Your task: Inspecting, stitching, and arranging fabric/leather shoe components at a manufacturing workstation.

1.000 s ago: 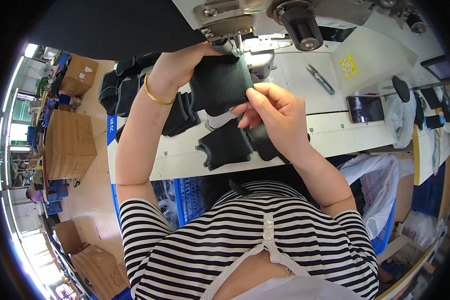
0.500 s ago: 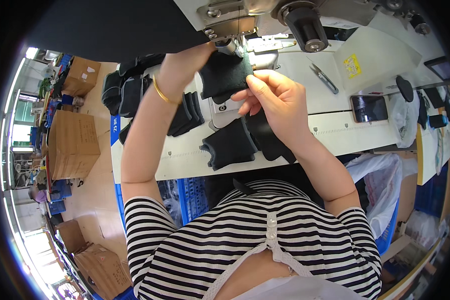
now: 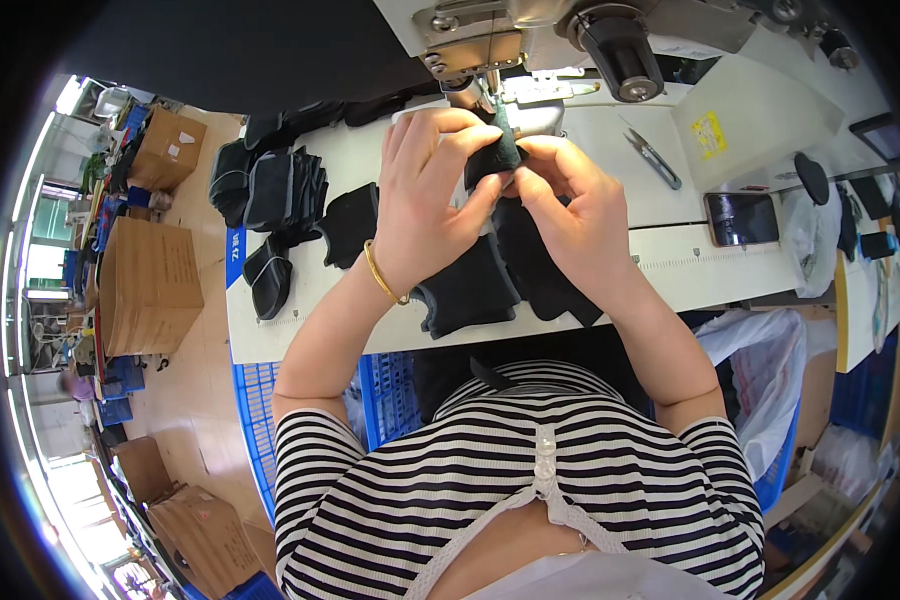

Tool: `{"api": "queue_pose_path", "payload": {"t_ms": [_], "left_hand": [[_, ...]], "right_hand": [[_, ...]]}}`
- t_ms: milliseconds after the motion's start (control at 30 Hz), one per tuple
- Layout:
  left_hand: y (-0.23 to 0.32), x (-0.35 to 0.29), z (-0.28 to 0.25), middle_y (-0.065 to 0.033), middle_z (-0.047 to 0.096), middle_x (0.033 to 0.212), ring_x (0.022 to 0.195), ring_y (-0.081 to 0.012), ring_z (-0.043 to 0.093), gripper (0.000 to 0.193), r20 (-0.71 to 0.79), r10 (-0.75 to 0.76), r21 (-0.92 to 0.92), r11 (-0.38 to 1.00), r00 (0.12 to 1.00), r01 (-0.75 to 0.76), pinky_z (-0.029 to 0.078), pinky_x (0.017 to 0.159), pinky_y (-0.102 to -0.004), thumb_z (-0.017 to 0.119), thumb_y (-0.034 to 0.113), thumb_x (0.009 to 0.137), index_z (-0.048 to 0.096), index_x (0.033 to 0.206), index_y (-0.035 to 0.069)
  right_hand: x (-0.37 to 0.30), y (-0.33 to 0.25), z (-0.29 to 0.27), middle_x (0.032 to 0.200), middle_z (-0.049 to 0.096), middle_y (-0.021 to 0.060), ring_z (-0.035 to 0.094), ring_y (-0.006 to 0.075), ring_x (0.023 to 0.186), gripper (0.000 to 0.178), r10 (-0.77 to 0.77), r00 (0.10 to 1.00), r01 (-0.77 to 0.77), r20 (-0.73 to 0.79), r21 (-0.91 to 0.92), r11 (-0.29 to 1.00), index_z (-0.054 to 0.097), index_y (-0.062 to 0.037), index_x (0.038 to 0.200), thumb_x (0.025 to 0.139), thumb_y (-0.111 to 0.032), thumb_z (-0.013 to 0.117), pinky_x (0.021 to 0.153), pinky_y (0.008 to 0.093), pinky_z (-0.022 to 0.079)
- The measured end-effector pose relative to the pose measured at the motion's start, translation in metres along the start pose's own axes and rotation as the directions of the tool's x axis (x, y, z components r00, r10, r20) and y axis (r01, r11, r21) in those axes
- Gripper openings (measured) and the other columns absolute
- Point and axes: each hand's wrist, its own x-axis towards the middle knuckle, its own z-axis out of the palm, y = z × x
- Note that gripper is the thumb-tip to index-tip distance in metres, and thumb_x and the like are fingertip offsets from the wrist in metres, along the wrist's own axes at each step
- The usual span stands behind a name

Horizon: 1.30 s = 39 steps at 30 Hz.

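Observation:
A small dark fabric piece (image 3: 497,150) is bunched up just in front of the sewing machine's needle area (image 3: 490,88). My left hand (image 3: 430,185), below a gold bangle, pinches its left side between thumb and fingers. Opposite, my right hand (image 3: 573,200) grips the lower right edge with thumb and forefinger. The fingertips of both hands nearly meet there and partly cover the cloth. Beneath my wrists lie a grey-edged dark fabric piece (image 3: 467,290) and another black fabric piece (image 3: 548,270) on the white table.
Stacked dark pieces (image 3: 285,190) and a tied bundle (image 3: 268,278) lie at the left, with a single piece (image 3: 353,225) nearer. At the right are thread snips (image 3: 652,160) and a phone (image 3: 742,218). Blue crates (image 3: 388,398) stand below the table edge.
My left hand has come down and right from beside the needle onto the cloth, uncovering the stacks at the left. The cloth, spread out before, is now folded between both hands.

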Motion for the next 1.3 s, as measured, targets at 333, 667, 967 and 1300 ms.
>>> {"api": "queue_pose_path", "payload": {"t_ms": [333,667,967,1300], "left_hand": [[0.003,-0.003,0.006,-0.0056,0.061,0.084,0.076,-0.024,0.06,0.027,-0.124,0.295,0.194,0.944,0.947,-0.268,0.049,0.065,-0.0347,0.071,-0.002,0.061,0.067,0.087,0.002],[0.006,-0.006,0.003,-0.0067,0.062,0.088,0.081,-0.0233,0.062,0.041,-0.066,0.358,0.254,0.909,0.932,-0.331,0.052,0.069,-0.0347,0.064,0.005,0.051,0.069,0.091,-0.003],[0.007,-0.007,0.006,-0.0072,0.061,0.092,0.085,-0.0238,0.061,0.037,-0.061,0.338,0.282,0.908,0.939,-0.309,0.051,0.074,-0.0363,0.067,0.006,0.056,0.068,0.093,0.0],[0.001,-0.013,0.009,-0.0076,0.065,0.098,0.088,-0.0219,0.063,0.034,-0.091,0.412,0.383,0.855,0.907,-0.35,0.052,0.079,-0.0359,0.068,0.008,0.062,0.071,0.096,0.002]], "right_hand": [[0.002,-0.012,-0.006,0.074,0.07,0.0095,0.069,0.0149,0.066,0.017,0.073,0.992,-0.068,0.105,-0.048,0.997,0.064,0.0013,0.091,0.095,-0.013,0.055,0.059,0.0255,0.052],[0.004,-0.011,-0.008,0.074,0.07,0.0076,0.068,0.0125,0.067,0.021,0.157,0.971,-0.176,0.178,0.097,0.979,0.063,0.0029,0.091,0.097,-0.013,0.051,0.062,0.0261,0.054],[0.007,-0.014,-0.008,0.068,0.067,0.0059,0.064,0.0115,0.059,0.021,0.172,0.972,-0.182,0.159,0.05,0.982,0.063,0.0009,0.084,0.095,-0.015,0.053,0.056,0.0249,0.05],[0.004,-0.022,-0.002,0.057,0.061,0.0036,0.058,0.0067,0.053,0.021,0.161,0.985,-0.161,0.065,-0.01,0.987,0.063,0.0005,0.077,0.092,-0.013,0.057,0.05,0.0232,0.044]]}}
